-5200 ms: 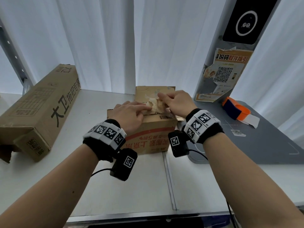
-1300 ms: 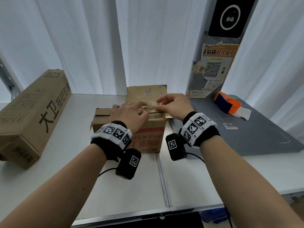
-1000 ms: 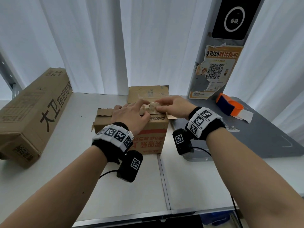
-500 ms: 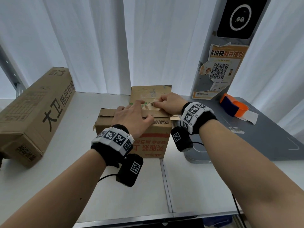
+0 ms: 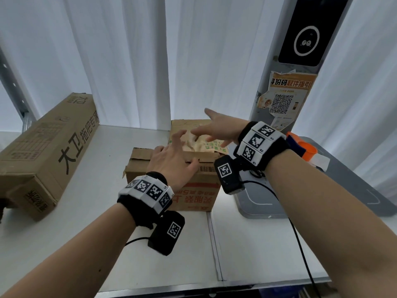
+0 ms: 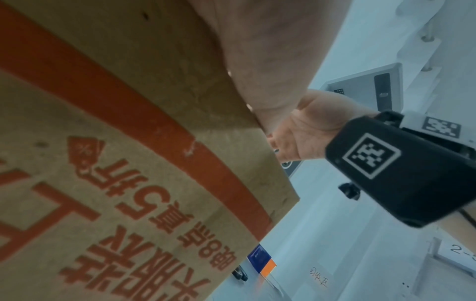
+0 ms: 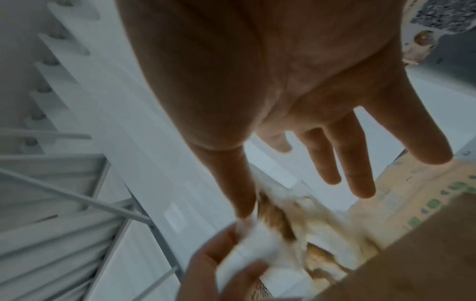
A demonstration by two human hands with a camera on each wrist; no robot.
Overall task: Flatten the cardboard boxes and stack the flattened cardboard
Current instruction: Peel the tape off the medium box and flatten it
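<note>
A small brown cardboard box (image 5: 193, 190) with red print stands on the white table (image 5: 86, 211), its rear flap (image 5: 182, 124) upright. The box (image 6: 128, 183) fills the left wrist view. A crumpled wad of peeled tape (image 5: 193, 143) still hangs from the box top. My left hand (image 5: 171, 160) lies on the box top, and its fingers (image 7: 206, 268) pinch the wad (image 7: 257, 240). My right hand (image 5: 217, 127) hovers over the flap with fingers spread, and only its thumb tip (image 7: 244, 209) touches the tape.
A long brown carton (image 5: 47, 151) lies at the left. Right of the box sits a grey platform (image 5: 343, 190) with an orange and blue tape dispenser (image 5: 300, 147). A pole carries a QR poster (image 5: 281, 100). White curtains hang behind.
My right hand has let go of the tape and opened, lifting over the flap. My left hand has reached forward from pressing the box top to the tape wad.
</note>
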